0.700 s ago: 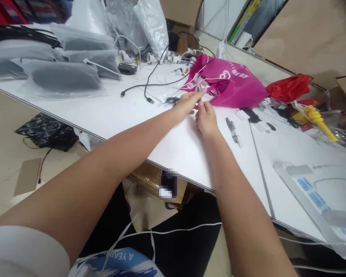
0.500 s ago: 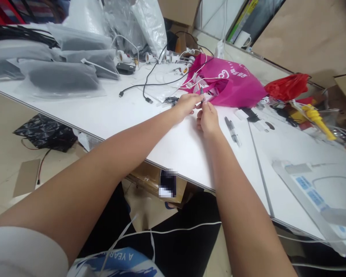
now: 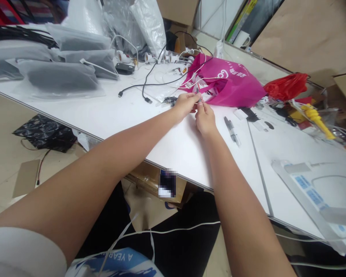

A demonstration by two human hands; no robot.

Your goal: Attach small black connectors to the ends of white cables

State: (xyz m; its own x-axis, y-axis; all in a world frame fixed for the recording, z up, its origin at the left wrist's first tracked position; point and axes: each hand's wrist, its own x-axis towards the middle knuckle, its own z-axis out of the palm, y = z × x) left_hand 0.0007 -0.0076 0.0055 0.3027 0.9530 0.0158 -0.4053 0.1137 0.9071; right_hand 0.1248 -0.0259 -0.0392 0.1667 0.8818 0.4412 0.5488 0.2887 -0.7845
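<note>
Left hand: the left hand is reached far across the table; its fingertips are pinched on a small dark part, too small to name.
Right hand: the right hand is met with the left at the part, fingertips closed on it from below, probably so that it is steadied from both sides.
Part: held just above the table, at the mouth of the pink bag, from which white wires spill.
Edges: the near table edge lies well behind the wrists.
Open room: bare table is left before the hands; a pen lies near on the right, black cables on the left.
</note>
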